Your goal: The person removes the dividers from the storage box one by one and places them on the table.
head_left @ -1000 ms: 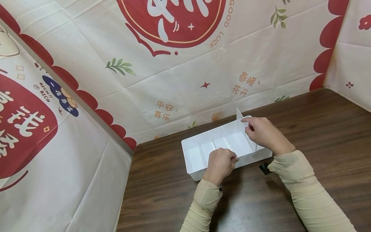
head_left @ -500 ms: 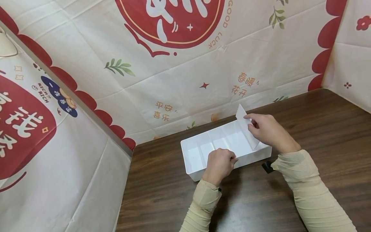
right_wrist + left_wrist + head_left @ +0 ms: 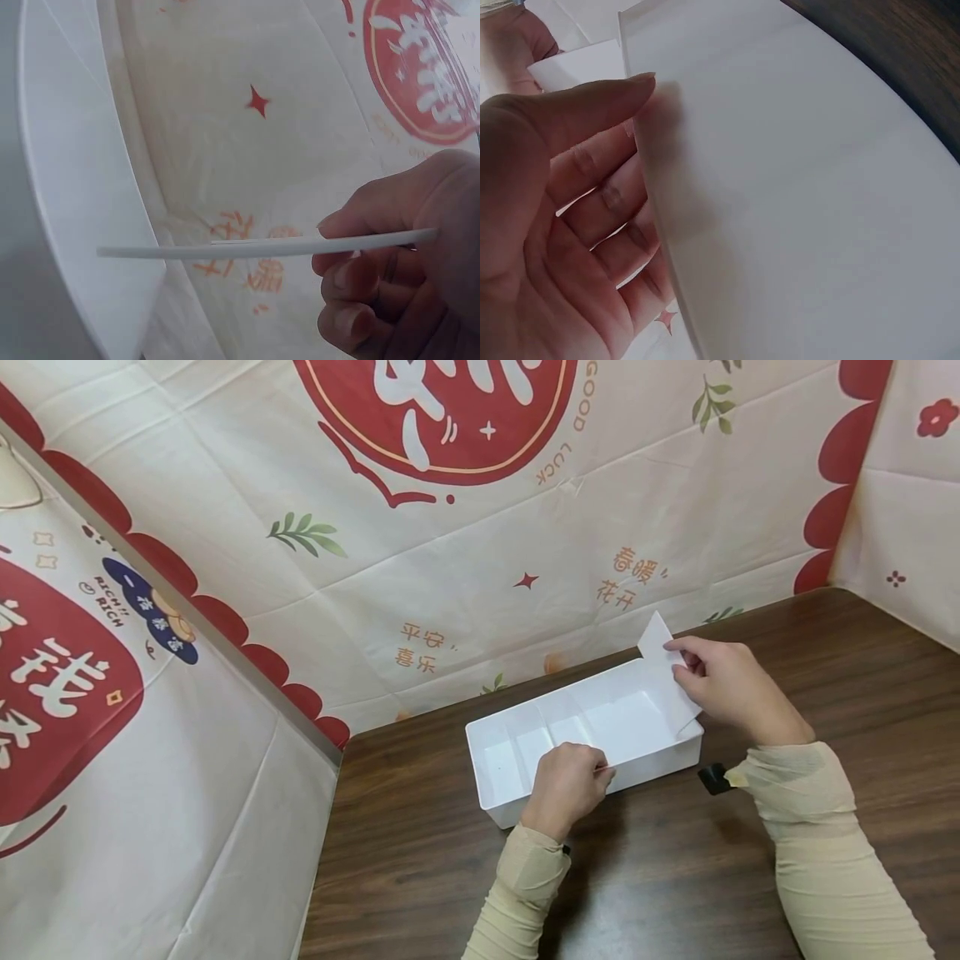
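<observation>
A long white plastic box [image 3: 652,766] lies on the table, with thin partitions [image 3: 551,727] across its left half. My left hand [image 3: 567,785] pinches its near rim; in the left wrist view the thumb lies on the outer wall [image 3: 802,187] and the fingers are behind the rim. My right hand [image 3: 723,685] pinches a loose white divider panel [image 3: 663,664] between thumb and fingers. The panel leans over the box's right end, its far corner standing above the back rim. Seen edge-on in the right wrist view, the panel [image 3: 225,250] spans from the hand toward the box.
The brown wood-grain table [image 3: 420,877] carries the box near its back edge. A white printed cloth wall [image 3: 450,560] rises close behind, with further cloth panels at left and right. A black strap end [image 3: 715,779] hangs by the right wrist.
My right hand has lifted the divider panel up out of its place across the box and moved it rightward to the box's right end. The left hand stays at the near rim.
</observation>
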### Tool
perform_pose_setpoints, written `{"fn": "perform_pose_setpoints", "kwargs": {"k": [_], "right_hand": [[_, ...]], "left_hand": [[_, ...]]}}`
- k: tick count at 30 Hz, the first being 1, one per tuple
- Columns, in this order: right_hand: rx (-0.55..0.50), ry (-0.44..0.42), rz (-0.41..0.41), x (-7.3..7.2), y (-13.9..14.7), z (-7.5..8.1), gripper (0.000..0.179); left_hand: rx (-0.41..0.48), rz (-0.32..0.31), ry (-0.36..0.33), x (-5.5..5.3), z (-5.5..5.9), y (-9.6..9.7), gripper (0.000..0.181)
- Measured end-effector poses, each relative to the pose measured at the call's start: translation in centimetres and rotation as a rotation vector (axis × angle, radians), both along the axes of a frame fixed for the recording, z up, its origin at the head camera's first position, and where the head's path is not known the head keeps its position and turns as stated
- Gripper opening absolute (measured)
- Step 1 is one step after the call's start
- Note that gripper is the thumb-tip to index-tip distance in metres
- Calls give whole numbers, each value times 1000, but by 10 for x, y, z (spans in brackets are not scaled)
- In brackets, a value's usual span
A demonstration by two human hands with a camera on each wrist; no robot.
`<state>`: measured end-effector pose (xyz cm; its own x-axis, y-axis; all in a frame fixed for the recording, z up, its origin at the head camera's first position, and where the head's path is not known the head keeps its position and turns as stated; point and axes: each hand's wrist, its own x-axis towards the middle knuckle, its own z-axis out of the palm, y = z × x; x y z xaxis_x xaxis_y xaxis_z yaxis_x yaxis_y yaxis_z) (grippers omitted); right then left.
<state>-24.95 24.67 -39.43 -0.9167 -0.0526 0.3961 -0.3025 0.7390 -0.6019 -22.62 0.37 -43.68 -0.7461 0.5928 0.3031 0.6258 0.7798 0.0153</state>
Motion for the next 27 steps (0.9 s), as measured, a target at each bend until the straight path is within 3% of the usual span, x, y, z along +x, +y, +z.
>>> {"fn": "perform_pose_setpoints", "kwargs": {"k": [11, 15, 27], "right_hand": [[-23, -28, -106, 0, 42, -11, 32], [-10, -84, -126, -1, 58, -19, 33], [1, -122, -128, -4, 78, -31, 33]], "left_hand": [[9, -1, 52, 2, 8, -8, 20], [16, 2, 62, 2, 8, -10, 21], [43, 24, 77, 1, 12, -19, 23]]}}
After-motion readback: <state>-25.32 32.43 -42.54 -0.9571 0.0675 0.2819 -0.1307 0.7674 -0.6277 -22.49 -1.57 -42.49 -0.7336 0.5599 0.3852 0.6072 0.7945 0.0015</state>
